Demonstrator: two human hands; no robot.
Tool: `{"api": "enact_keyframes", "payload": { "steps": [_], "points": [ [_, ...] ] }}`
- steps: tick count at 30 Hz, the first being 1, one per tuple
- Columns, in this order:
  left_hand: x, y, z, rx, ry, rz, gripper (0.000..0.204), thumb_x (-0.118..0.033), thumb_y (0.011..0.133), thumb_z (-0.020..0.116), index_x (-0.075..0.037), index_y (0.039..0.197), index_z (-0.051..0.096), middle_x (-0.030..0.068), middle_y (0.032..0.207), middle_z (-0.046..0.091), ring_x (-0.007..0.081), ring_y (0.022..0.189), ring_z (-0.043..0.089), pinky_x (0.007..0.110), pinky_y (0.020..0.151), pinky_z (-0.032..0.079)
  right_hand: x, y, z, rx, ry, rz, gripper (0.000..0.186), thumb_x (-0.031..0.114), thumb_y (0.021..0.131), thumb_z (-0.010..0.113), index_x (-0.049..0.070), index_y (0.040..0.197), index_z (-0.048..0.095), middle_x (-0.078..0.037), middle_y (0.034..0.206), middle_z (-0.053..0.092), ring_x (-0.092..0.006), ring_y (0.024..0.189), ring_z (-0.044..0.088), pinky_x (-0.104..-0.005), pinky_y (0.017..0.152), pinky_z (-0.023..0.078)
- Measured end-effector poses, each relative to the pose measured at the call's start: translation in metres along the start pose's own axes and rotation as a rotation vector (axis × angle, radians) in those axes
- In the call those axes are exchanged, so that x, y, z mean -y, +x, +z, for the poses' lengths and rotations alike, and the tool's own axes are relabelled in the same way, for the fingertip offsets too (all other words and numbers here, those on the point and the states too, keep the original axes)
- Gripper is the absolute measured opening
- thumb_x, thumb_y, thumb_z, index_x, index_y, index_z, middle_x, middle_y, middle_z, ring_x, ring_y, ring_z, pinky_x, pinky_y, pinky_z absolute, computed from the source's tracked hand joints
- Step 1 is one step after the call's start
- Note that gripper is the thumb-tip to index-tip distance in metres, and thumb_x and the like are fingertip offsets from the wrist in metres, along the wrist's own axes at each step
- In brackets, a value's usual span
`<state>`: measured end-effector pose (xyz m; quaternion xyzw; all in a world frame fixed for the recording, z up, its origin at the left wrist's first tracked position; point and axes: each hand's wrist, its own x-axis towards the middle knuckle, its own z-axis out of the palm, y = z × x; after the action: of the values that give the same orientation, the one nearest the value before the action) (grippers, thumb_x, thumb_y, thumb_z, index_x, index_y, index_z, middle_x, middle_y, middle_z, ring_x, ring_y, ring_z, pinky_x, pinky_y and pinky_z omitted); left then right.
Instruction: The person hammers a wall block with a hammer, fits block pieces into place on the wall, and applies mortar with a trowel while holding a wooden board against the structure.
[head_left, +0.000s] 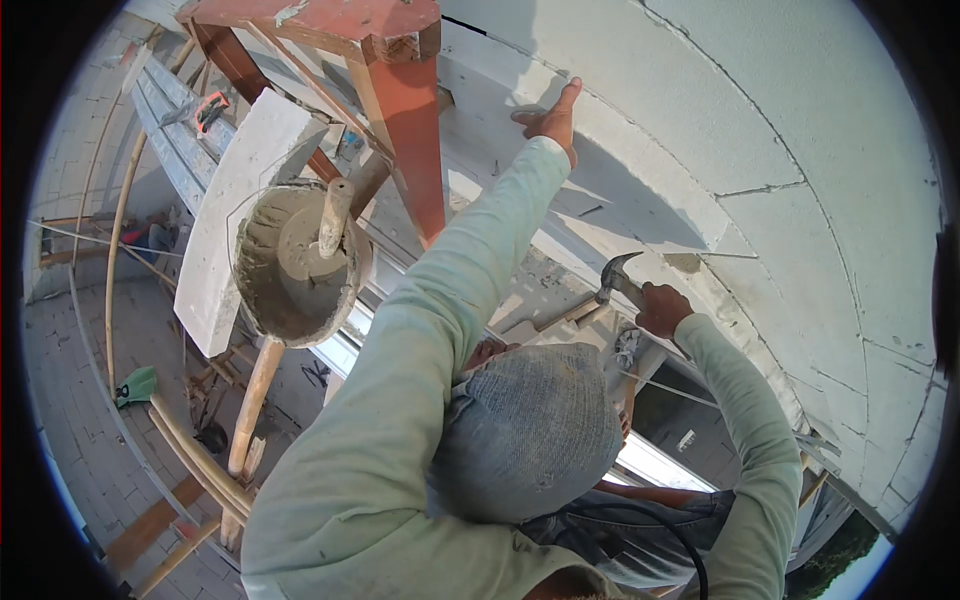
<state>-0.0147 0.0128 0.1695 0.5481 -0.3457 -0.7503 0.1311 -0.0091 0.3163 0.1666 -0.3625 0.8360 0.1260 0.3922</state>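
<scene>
My left hand (556,125) reaches out to the pale block wall (800,120), its fingers spread on or just over a white block (500,75) that sits along the wall. The hand holds nothing, and its shadow falls on the block. In my right hand (663,311) is a claw hammer (620,280), gripped by the handle close to its head. The curved metal head points away from me, near the lower edge of the wall. Whether the hammer touches the wall I cannot tell.
Left of my left arm stand a bucket of wet mortar (285,300) with a wooden-handled tool (335,215) in it, a loose white block (225,240) and a red-brown frame (405,130). Wooden poles (255,405) and metal planks (165,125) lie beyond. Far below is a paved floor (80,370).
</scene>
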Motion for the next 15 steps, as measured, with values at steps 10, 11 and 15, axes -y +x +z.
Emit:
{"api": "enact_keyframes", "payload": {
  "steps": [10, 11, 15],
  "points": [
    [0.009, -0.006, -0.022, 0.016, -0.259, 0.063, 0.135, -0.042, 0.058, 0.081, -0.006, 0.149, -0.013, 0.0226, 0.153, 0.011, 0.0358, 0.140, 0.022, 0.049, 0.111, 0.024, 0.057, 0.064, 0.013, -0.024, 0.175, -0.051, 0.041, 0.025, 0.071, 0.065, -0.001, 0.101, 0.054, -0.025, 0.097, 0.065, -0.0415, 0.095, 0.062, -0.0502, 0.085, 0.049],
    [0.007, -0.008, -0.023, 0.053, -0.268, 0.069, 0.134, -0.040, 0.059, 0.080, -0.006, 0.149, -0.013, 0.0214, 0.153, 0.010, 0.0346, 0.140, 0.020, 0.049, 0.112, 0.023, 0.060, 0.070, 0.017, -0.038, 0.187, -0.070, 0.042, 0.026, 0.071, 0.065, -0.001, 0.101, 0.054, -0.025, 0.097, 0.065, -0.0418, 0.094, 0.063, -0.0506, 0.084, 0.049],
    [0.007, -0.002, -0.022, 0.042, -0.262, 0.103, 0.132, -0.038, 0.060, 0.079, -0.004, 0.149, -0.012, 0.0198, 0.154, 0.009, 0.0334, 0.141, 0.020, 0.050, 0.112, 0.021, 0.071, 0.096, 0.022, -0.032, 0.197, -0.162, 0.043, 0.025, 0.071, 0.064, -0.003, 0.101, 0.054, -0.027, 0.092, 0.065, -0.0432, 0.090, 0.063, -0.0496, 0.082, 0.050]
  ]
}}
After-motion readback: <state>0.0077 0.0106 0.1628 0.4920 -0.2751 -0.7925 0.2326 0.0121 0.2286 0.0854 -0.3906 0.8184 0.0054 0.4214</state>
